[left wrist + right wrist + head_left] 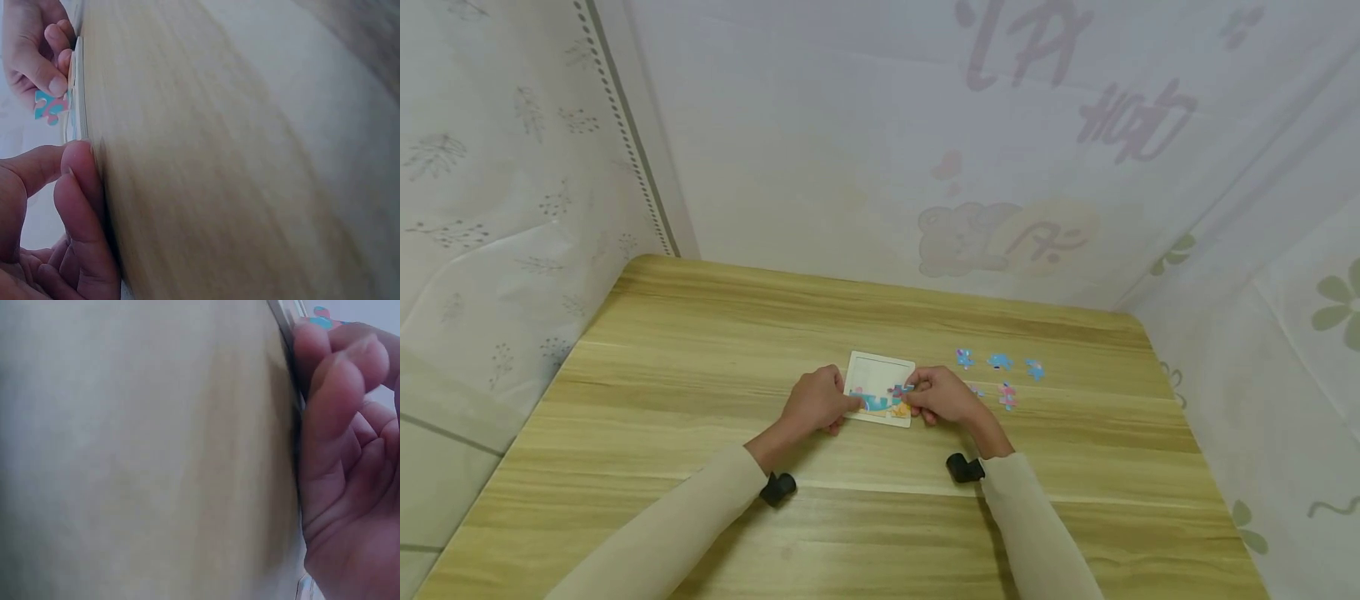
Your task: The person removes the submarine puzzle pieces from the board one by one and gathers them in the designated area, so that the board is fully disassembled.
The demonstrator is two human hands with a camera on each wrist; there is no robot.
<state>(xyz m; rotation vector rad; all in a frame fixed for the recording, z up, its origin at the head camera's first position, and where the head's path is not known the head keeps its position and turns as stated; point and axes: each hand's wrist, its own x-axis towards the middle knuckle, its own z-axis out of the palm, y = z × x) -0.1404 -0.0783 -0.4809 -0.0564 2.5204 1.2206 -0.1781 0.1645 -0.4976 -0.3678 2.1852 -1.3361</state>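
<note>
A pale square puzzle tray lies on the table, with joined blue and orange pieces along its near side. My left hand holds the tray's left edge, thumb on top and fingers beside the rim. Between thumb and fingers, my right hand pinches a blue and pink puzzle piece over the tray's right side. In the left wrist view the piece stands tilted, its knobs showing beyond the thumb. Fingers hide most of it in the right wrist view.
Loose puzzle pieces lie right of the tray: a blue one, another blue one and a pink one among them. The wooden table meets patterned curtains at its back and sides. A black wrist camera sits at the right cuff.
</note>
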